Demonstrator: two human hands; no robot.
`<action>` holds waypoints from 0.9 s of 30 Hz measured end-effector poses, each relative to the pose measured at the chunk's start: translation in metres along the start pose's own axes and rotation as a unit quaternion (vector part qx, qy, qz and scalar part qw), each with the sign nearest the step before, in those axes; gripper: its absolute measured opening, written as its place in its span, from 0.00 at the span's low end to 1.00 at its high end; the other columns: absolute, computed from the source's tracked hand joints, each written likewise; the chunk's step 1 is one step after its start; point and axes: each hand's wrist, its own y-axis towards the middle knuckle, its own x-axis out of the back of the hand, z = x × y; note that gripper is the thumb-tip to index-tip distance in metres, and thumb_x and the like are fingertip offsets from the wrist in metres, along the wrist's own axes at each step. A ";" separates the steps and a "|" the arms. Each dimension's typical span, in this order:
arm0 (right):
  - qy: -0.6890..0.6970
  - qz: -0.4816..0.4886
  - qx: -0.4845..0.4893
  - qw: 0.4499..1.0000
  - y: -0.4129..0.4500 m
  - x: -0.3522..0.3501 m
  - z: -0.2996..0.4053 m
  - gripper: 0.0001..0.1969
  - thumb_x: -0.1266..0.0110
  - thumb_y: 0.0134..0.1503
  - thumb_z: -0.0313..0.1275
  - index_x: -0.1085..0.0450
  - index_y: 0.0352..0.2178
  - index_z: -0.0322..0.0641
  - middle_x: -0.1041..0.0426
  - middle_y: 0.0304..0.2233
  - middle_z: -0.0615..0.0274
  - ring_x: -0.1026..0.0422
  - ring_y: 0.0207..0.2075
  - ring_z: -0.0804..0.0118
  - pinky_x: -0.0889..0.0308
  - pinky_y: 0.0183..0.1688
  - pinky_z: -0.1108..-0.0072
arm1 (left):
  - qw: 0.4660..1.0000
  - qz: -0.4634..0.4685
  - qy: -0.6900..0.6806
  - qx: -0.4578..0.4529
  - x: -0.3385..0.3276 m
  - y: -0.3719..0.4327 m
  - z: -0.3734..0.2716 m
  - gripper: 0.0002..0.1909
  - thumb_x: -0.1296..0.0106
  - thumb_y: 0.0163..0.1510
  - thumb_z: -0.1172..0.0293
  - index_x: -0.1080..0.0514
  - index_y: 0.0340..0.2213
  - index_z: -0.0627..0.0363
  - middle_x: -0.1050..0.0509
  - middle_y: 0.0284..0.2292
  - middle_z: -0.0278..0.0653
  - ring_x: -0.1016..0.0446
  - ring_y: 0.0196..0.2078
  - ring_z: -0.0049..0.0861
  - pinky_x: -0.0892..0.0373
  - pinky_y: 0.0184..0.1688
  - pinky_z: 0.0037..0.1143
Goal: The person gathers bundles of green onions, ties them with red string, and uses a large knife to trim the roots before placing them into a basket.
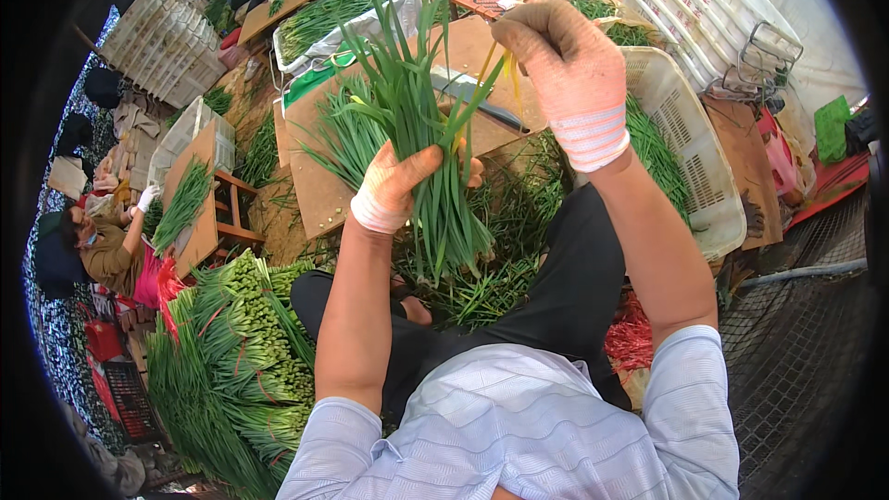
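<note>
My gloved left hand (410, 177) is closed around a bunch of green garlic chives (444, 215), held upright over my lap with the root ends down. Up and to the right of it, my gloved right hand (555, 48) pinches yellowed leaves (512, 69) between thumb and fingers; a long leaf runs from there towards the bunch. Behind the bunch is a wooden board (316, 184) with more loose chives (347, 125) on it. A knife with a black handle (501, 114) lies on the board, its blade partly covered by leaves.
Tied chive bundles (243, 347) are stacked at my left. A white plastic crate (715, 187) holding chives stands at the right, near stacked white crates (701, 14). Trimmed leaves (514, 292) litter the ground between my legs. Co-workers sit at boards at the left (114, 250) and top.
</note>
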 end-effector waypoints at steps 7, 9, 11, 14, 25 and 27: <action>-0.026 -0.025 0.058 0.998 0.008 0.013 0.027 0.04 0.39 0.54 0.25 0.22 0.32 0.38 0.22 0.25 0.66 0.26 0.25 0.80 0.31 0.31 0.84 | 0.997 -0.044 0.012 -0.057 0.016 0.008 0.001 0.24 0.39 0.52 0.55 0.27 0.41 0.63 0.22 0.36 0.50 0.20 0.40 0.42 0.25 0.47 0.36; 0.030 -0.077 0.079 0.994 0.010 0.013 0.029 0.06 0.39 0.58 0.26 0.23 0.36 0.35 0.23 0.29 0.69 0.32 0.25 0.83 0.36 0.28 0.88 | 0.997 -0.056 -0.003 -0.047 0.015 0.007 -0.002 0.23 0.39 0.53 0.55 0.27 0.41 0.63 0.22 0.36 0.50 0.21 0.40 0.41 0.25 0.46 0.35; 0.213 0.038 -0.101 0.971 0.009 0.015 0.047 0.14 0.38 0.57 0.29 0.27 0.43 0.33 0.22 0.37 0.60 0.24 0.37 0.65 0.28 0.41 0.73 | 0.996 -0.066 -0.015 -0.048 0.025 0.009 0.000 0.21 0.40 0.54 0.56 0.27 0.40 0.63 0.22 0.35 0.49 0.21 0.40 0.40 0.25 0.45 0.35; 0.044 -0.155 0.084 0.983 0.011 0.041 0.039 0.09 0.39 0.59 0.27 0.25 0.40 0.36 0.22 0.35 0.64 0.27 0.31 0.74 0.32 0.34 0.81 | 0.993 -0.101 -0.047 -0.049 0.041 0.013 -0.002 0.18 0.42 0.56 0.59 0.27 0.39 0.63 0.22 0.35 0.49 0.21 0.38 0.38 0.26 0.44 0.34; 0.142 0.009 -0.105 0.984 -0.027 0.046 0.036 0.11 0.41 0.59 0.31 0.27 0.40 0.38 0.24 0.31 0.66 0.29 0.27 0.77 0.36 0.28 0.84 | 0.979 -0.130 -0.121 -0.104 0.070 0.032 -0.042 0.11 0.48 0.62 0.63 0.29 0.35 0.59 0.25 0.30 0.38 0.24 0.33 0.31 0.27 0.47 0.35; 0.131 0.124 -0.213 0.960 -0.046 0.033 0.035 0.08 0.44 0.60 0.30 0.26 0.37 0.35 0.25 0.27 0.66 0.29 0.30 0.76 0.33 0.34 0.82 | 0.979 -0.134 -0.079 -0.131 0.080 0.035 -0.055 0.12 0.47 0.62 0.61 0.29 0.35 0.59 0.25 0.29 0.37 0.24 0.33 0.30 0.26 0.46 0.35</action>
